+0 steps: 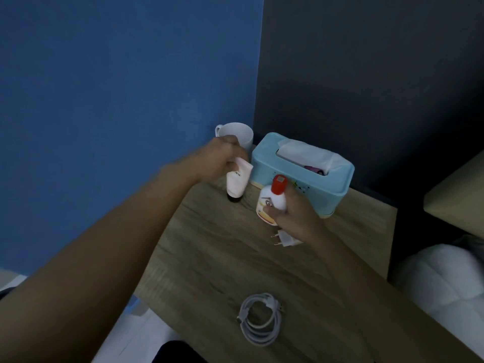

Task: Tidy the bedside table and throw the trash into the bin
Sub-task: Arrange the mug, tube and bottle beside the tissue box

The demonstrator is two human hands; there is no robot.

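Left hand (222,155) clamps the pink tube (237,180); right hand (296,213) grips the red-capped bottle (271,203)

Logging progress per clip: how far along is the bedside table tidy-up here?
Midway, apparently. Done: no loose trash shows on the bedside table. In hand: left hand grips a pink tube, right hand a red-capped bottle, both beside the tissue box. Left: plug adapter and coiled cable. No bin in view.
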